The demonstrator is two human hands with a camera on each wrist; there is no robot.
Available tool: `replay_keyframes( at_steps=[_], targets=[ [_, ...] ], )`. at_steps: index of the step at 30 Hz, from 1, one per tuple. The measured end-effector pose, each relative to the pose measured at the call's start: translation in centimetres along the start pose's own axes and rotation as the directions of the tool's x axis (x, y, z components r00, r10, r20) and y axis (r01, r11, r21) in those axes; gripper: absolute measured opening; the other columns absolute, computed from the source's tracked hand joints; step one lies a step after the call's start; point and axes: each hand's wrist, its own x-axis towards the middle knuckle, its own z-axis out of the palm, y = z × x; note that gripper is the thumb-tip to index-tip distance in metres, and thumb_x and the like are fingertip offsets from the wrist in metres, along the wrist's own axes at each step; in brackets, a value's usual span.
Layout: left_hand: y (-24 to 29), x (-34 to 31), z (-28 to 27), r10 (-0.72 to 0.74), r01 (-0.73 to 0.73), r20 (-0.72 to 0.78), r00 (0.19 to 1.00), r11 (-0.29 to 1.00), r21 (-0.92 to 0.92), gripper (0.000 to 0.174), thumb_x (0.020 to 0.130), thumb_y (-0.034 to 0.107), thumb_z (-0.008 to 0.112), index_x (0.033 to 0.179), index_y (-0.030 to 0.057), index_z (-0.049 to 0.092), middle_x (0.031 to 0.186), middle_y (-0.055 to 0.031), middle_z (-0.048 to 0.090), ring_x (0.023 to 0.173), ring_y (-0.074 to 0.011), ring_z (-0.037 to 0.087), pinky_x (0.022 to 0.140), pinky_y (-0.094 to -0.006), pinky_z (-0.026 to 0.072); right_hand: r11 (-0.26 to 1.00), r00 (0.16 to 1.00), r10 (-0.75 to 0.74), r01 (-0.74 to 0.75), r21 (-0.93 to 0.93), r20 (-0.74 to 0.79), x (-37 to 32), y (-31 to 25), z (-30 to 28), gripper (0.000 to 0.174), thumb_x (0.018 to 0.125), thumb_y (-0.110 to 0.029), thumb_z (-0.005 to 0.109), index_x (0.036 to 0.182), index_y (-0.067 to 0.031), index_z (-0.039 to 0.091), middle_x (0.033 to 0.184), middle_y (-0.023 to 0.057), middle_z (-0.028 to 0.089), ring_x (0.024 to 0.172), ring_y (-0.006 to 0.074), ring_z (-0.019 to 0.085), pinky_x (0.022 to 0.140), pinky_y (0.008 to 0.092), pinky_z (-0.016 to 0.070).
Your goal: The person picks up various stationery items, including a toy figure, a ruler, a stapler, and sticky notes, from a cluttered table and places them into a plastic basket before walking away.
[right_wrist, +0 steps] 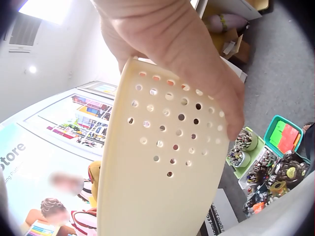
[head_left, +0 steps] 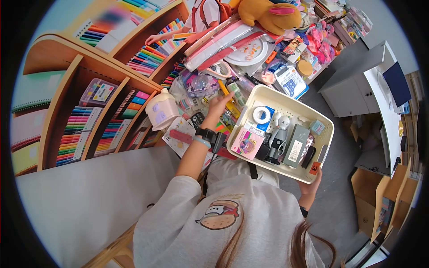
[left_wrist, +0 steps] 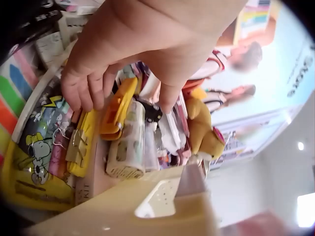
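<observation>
My right hand (head_left: pixel 309 185) grips the near right corner of a cream plastic basket (head_left: pixel 328 129). In the right wrist view, its fingers wrap over the rim above the perforated wall. Inside the basket are a white tape roll (head_left: pixel 261 115), a pink box (head_left: pixel 247 143), a grey figure (head_left: pixel 280 129), and a grey-green box (head_left: pixel 296 145). My left hand (head_left: pixel 216 108) reaches over piled stationery left of the basket. In the left wrist view, its fingers and thumb are spread apart above a yellow item with a gold clip (left_wrist: pixel 77 147) and an orange plastic item (left_wrist: pixel 118 110).
A pale house-shaped container (head_left: pixel 161 110) stands by shelves (head_left: pixel 67 102) of pens and notebooks. Beyond the basket lie a calculator (head_left: pixel 290 82), a round white tray (head_left: pixel 248 51) and a brown plush toy (head_left: pixel 268 15). Grey cabinets (head_left: pixel 344 96) are at right.
</observation>
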Motion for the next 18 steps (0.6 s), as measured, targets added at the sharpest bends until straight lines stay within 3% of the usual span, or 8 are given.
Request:
replay_keyframes(
  at_steps=[1,3,4,6,7,9,10,18],
  targets=[
    [0.4,0.7,0.4,-0.001,0.001,0.000,1.000,1.000,-0.009,0.062,0.065,0.053,0.071,0.098,0.0013,0.062,0.098,-0.0132,0.059,0.081,-0.0195,0.058,0.065,-0.0329,0.0442,1.000,1.000,0.003,-0.003,0.004,0.015,0.0,-0.1,0.0,0.053,0.082,-0.046,0.049,0.123,-0.0130,0.047,0.118,0.0078,0.053,0.107,0.0274,0.051,0.086,0.0484,0.0426],
    [1.0,1.7,1.1,0.118,-0.135,0.073,0.990,0.942,0.307,0.065,0.065,0.052,0.070,0.102,-0.0005,0.058,0.105,-0.0154,0.057,0.088,-0.0212,0.058,0.072,-0.0325,0.0456,1.000,1.000,-0.011,0.011,-0.008,0.004,0.4,0.2,-0.3,0.056,0.081,-0.049,0.048,0.123,-0.0124,0.047,0.119,0.0092,0.052,0.108,0.0291,0.050,0.086,0.0515,0.0416],
    [1.2,2.0,1.7,0.119,-0.136,0.073,0.990,0.944,0.301,0.065,0.065,0.052,0.070,0.102,-0.0005,0.058,0.105,-0.0154,0.057,0.088,-0.0212,0.058,0.072,-0.0325,0.0456,1.000,1.000,-0.023,0.023,-0.012,-0.008,0.6,0.2,-0.5,0.060,0.080,-0.052,0.048,0.124,-0.0117,0.047,0.119,0.0106,0.052,0.109,0.0309,0.049,0.086,0.0547,0.0407],
    [1.4,2.5,2.7,0.190,-0.127,-0.065,0.980,0.836,0.533,0.077,0.062,0.053,0.071,0.103,-0.0087,0.053,0.107,-0.0231,0.055,0.090,-0.0272,0.059,0.075,-0.0346,0.0467,1.000,1.000,-0.014,0.014,-0.023,-0.001,0.4,0.3,-0.7,0.059,0.080,-0.052,0.048,0.123,-0.0119,0.048,0.119,0.0103,0.052,0.109,0.0303,0.049,0.086,0.0542,0.0407],
    [2.1,1.6,3.2,0.191,-0.129,-0.064,0.980,0.838,0.530,0.077,0.062,0.053,0.071,0.103,-0.0087,0.053,0.107,-0.0231,0.055,0.090,-0.0272,0.059,0.075,-0.0346,0.0467,1.000,1.000,-0.002,0.002,-0.029,0.004,0.4,0.3,-0.8,0.059,0.080,-0.051,0.048,0.123,-0.0122,0.048,0.118,0.0101,0.052,0.108,0.0298,0.049,0.086,0.0536,0.0406],
    [3.2,-0.2,3.8,0.216,-0.049,-0.205,0.955,0.791,0.610,0.084,0.059,0.052,0.072,0.100,-0.0171,0.047,0.103,-0.0288,0.056,0.094,-0.0365,0.058,0.079,-0.0371,0.0471,1.000,1.000,-0.005,0.006,-0.028,0.026,0.6,0.4,-1.6,0.056,0.080,-0.049,0.048,0.123,-0.0123,0.048,0.118,0.0088,0.053,0.108,0.0283,0.050,0.087,0.0500,0.0413],
    [3.0,0.0,3.9,0.218,-0.051,-0.204,0.954,0.792,0.609,0.084,0.059,0.052,0.072,0.100,-0.0171,0.047,0.103,-0.0288,0.056,0.094,-0.0365,0.058,0.079,-0.0371,0.0471,1.000,0.999,-0.004,0.005,-0.025,0.045,0.7,0.5,-2.0,0.054,0.081,-0.047,0.048,0.123,-0.0125,0.048,0.118,0.0075,0.053,0.107,0.0268,0.051,0.087,0.0465,0.0421],
    [1.8,-0.9,2.3,0.296,-0.152,-0.202,0.934,0.839,0.522,0.078,0.059,0.047,0.072,0.102,-0.0133,0.048,0.098,-0.0286,0.058,0.091,-0.0369,0.059,0.078,-0.0381,0.0473,1.000,0.999,-0.017,0.018,-0.015,0.030,0.4,0.9,-1.6,0.054,0.081,-0.046,0.049,0.122,-0.0114,0.048,0.118,0.0072,0.054,0.107,0.0260,0.051,0.089,0.0448,0.0415]
  ],
)
